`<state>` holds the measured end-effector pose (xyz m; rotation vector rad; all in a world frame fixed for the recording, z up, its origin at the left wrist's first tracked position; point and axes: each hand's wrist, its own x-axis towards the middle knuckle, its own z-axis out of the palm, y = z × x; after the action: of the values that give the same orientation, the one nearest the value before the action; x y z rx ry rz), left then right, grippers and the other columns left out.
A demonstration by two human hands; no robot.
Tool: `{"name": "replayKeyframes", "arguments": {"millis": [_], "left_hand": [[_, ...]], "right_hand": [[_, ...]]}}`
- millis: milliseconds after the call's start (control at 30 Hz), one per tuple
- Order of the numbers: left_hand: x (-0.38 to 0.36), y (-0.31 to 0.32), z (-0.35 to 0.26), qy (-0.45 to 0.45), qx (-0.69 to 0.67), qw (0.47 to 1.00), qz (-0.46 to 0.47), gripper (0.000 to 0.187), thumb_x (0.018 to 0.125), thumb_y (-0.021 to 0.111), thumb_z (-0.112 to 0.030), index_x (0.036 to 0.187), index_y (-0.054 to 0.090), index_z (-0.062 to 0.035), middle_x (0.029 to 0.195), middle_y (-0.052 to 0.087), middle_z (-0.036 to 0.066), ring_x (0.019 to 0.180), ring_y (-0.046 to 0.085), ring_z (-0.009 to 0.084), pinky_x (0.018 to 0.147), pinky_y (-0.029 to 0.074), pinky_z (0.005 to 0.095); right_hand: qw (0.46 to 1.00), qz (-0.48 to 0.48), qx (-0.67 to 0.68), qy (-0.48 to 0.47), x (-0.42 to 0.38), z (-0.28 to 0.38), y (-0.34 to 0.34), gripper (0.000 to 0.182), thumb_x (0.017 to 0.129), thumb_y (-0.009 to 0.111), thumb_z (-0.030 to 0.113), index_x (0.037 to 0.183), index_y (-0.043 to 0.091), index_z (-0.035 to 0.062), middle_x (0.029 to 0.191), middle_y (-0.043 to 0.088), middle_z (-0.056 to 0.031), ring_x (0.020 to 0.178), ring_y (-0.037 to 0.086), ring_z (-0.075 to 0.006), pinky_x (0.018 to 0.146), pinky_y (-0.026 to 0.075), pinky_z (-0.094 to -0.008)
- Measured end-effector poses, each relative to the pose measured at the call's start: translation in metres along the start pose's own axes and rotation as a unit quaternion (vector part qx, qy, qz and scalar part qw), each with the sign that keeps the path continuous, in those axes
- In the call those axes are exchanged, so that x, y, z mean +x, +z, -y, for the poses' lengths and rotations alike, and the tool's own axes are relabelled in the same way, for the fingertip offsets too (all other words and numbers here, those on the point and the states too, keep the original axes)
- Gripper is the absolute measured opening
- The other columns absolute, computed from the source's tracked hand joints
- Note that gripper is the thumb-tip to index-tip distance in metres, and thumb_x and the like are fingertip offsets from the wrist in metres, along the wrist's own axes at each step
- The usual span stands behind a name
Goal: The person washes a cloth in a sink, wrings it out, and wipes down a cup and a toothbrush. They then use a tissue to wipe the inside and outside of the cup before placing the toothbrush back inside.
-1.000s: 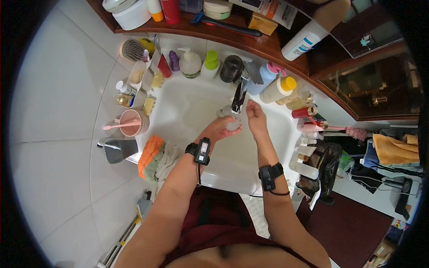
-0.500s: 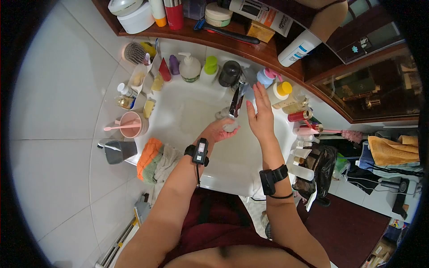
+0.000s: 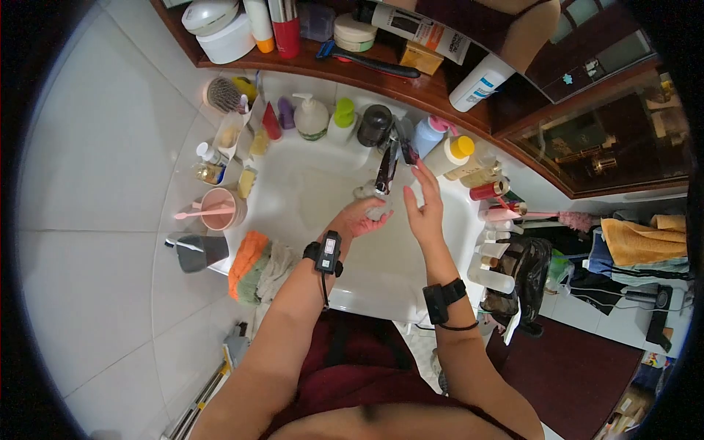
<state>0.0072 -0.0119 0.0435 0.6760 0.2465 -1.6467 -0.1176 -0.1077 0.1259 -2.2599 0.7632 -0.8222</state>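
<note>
Over the white sink, my left hand is cupped under the spout of the dark faucet. Water covers its palm and fingers, which are apart, and I see no object in it. My right hand is raised to the right of the faucet with fingers stretched out. Its fingertips are close to the faucet handle; whether they touch it is unclear. That hand holds nothing. Each wrist wears a black strap with a small device.
Along the sink's back edge stand a pump bottle, a green-capped bottle, a black jar and a yellow-capped bottle. At left are a pink cup, a grey cup and cloths. A wooden shelf overhangs the back.
The faucet handle now shows turned out to the right, near my right fingertips. My right hand has shifted slightly down and left. My left hand stays under the spout. The view has shifted a little.
</note>
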Motion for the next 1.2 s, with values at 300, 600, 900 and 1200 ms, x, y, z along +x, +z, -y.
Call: {"name": "replayKeyframes", "arguments": {"millis": [300,600,900,1200], "left_hand": [[-0.046,-0.005,0.034,-0.066,0.103,0.991,0.057,0.034,0.077,0.068,-0.017,0.106,0.052,-0.0127,0.092,0.058,0.001,0.077,0.057,0.0127,0.055,0.044,0.0232],[-0.05,-0.024,0.026,-0.049,0.519,0.853,-0.003,0.041,0.065,0.077,-0.031,0.096,0.058,-0.0109,0.081,0.059,0.002,0.073,0.057,0.0133,0.055,0.045,0.0263],[-0.058,-0.023,0.059,0.097,0.757,0.612,-0.208,0.038,0.075,0.06,-0.033,0.096,0.061,-0.0027,0.094,0.064,0.018,0.09,0.061,0.035,0.074,0.049,0.0431],[-0.082,-0.033,0.053,0.051,0.597,0.786,-0.149,0.028,0.074,0.063,-0.033,0.086,0.061,-0.0072,0.07,0.061,0.011,0.061,0.06,0.0237,0.046,0.044,0.0335]], "right_hand": [[0.665,0.256,0.594,0.373,-0.055,-0.027,0.042,0.07,0.075,0.068,0.049,0.125,0.046,0.0054,0.111,0.056,-0.0087,0.099,0.055,-0.0196,0.078,0.048,-0.0315],[0.864,0.246,0.296,0.324,-0.059,0.002,0.067,0.038,0.071,0.075,0.029,0.093,0.054,0.0061,0.079,0.057,-0.0025,0.072,0.054,-0.0107,0.059,0.045,-0.0258],[0.944,0.063,-0.006,0.323,-0.09,-0.005,0.117,0.031,0.071,0.062,0.026,0.086,0.063,-0.0005,0.077,0.062,-0.0247,0.072,0.063,-0.0317,0.066,0.049,-0.0356],[0.783,0.176,0.414,0.429,-0.104,-0.016,0.105,0.073,0.079,0.061,0.052,0.135,0.038,0.0116,0.113,0.057,-0.0134,0.104,0.056,-0.0252,0.082,0.048,-0.0368]]}}
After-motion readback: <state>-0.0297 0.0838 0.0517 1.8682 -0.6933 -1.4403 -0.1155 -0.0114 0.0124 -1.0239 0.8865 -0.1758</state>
